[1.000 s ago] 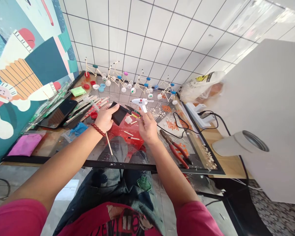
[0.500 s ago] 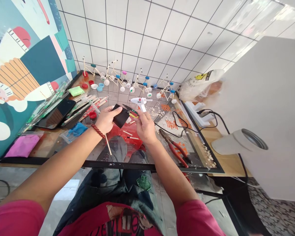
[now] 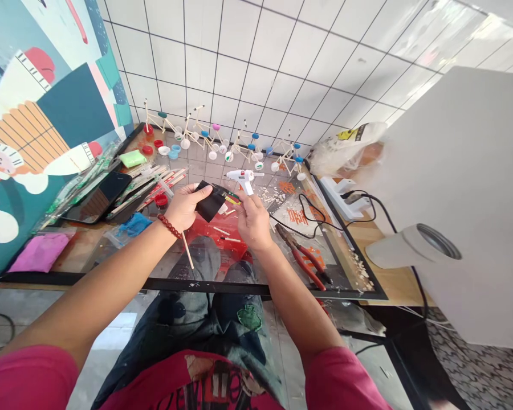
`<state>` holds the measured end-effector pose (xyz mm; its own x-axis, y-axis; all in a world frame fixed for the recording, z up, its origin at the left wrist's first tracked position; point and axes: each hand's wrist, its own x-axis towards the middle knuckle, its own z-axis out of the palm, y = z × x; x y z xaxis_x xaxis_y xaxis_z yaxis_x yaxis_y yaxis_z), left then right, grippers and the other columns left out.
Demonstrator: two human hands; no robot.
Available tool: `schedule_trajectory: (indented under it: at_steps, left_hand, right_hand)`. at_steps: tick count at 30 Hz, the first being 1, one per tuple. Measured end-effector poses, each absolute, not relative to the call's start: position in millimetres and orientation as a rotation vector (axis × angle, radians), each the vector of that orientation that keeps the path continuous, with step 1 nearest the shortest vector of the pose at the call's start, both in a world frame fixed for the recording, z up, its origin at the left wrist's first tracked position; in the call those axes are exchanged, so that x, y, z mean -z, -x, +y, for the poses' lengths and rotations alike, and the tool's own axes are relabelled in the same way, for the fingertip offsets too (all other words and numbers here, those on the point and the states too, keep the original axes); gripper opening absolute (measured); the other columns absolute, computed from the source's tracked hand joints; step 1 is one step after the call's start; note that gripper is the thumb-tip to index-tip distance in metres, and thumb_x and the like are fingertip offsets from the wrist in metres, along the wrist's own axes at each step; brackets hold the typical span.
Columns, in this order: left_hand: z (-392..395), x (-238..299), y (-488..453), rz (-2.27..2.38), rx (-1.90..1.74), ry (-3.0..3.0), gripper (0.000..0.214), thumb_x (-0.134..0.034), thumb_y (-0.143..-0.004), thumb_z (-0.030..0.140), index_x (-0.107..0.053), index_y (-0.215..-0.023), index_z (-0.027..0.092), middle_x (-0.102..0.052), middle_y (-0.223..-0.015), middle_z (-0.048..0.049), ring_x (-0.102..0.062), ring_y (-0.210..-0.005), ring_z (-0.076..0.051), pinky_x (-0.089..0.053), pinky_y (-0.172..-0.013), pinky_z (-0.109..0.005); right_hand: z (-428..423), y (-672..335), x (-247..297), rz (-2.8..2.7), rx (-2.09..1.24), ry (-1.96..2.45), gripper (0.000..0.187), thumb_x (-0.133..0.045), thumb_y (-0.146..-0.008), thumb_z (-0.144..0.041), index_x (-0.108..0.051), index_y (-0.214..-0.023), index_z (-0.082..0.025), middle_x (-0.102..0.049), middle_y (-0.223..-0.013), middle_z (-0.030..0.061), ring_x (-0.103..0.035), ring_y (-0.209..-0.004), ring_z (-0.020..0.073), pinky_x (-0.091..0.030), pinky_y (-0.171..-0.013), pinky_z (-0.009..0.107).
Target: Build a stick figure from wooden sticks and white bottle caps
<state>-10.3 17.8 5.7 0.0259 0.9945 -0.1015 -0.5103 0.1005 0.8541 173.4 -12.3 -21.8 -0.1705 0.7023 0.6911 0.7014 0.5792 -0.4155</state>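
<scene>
A small rectangular black sheet is pinched between the thumb and fingers of my left hand. My right hand is closed round the green and yellow handles of dark-bladed scissors. The blades meet the sheet's upper right edge; exactly how far they reach over it is hard to make out. Behind my right hand lies a white glue gun. Thin wooden sticks rest on the glass tabletop below the sheet, and another stick lies by my left wrist.
Stick figures with bottle-cap wheels line the back wall. Red-handled pliers and the glue gun's black cord lie at right, near a power strip. A phone, packaged sticks and a pink packet occupy the left.
The scissors' blades have drawn closer together at the sheet's edge. Both hands stay in nearly the same place, and the view has shifted slightly.
</scene>
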Motion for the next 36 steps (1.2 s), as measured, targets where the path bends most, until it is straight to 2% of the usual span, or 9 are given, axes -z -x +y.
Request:
schedule_trajectory:
  at_steps: [13,24,32,36]
  left_hand:
    - [15.1,-7.9,8.8,0.870,-1.316,-0.725,0.047,-0.099,-0.033,0.036,-0.069,-0.061,0.013,-0.067,-0.061,-0.0007,-0.059,-0.056,-0.012,-0.046,-0.053,-0.023]
    - [17.6,-5.8,10.3,0.838,-1.330,-0.716,0.042,-0.097,-0.039,0.035,-0.070,-0.063,0.013,-0.069,-0.065,-0.0022,-0.061,-0.059,-0.013,-0.047,-0.057,-0.026]
    - [10.7,-7.2,6.7,0.812,-1.260,-0.808,0.042,-0.097,-0.042,0.033,-0.074,-0.071,0.015,-0.072,-0.071,-0.0019,-0.063,-0.065,-0.015,-0.050,-0.065,-0.028]
    - [9.3,-9.5,7.0,0.803,-1.265,-0.792,0.044,-0.096,-0.043,0.037,-0.075,-0.076,0.016,-0.073,-0.074,-0.0018,-0.063,-0.068,-0.015,-0.049,-0.062,-0.025]
  right_hand:
    - [-14.4,-175.3,18.2,-1.868,0.017,1.164,0.026,-0.050,-0.097,-0.024,-0.063,-0.119,-0.019,-0.067,-0.099,0.0094,-0.065,-0.088,0.0207,-0.055,-0.081,0.032]
    - [-12.9,-176.2,21.3,-1.871,0.022,1.123,0.027,-0.052,-0.095,-0.025,-0.061,-0.120,-0.020,-0.066,-0.097,0.0081,-0.064,-0.084,0.0204,-0.055,-0.079,0.033]
    - [-13.3,-174.4,21.9,-1.862,0.023,1.134,0.027,-0.050,-0.098,-0.028,-0.060,-0.123,-0.020,-0.065,-0.095,0.0081,-0.063,-0.084,0.0203,-0.055,-0.078,0.033]
    - [-12.5,-174.8,22.7,-1.862,0.037,1.129,0.027,-0.051,-0.098,-0.028,-0.059,-0.122,-0.019,-0.065,-0.096,0.0081,-0.063,-0.083,0.0196,-0.055,-0.077,0.032]
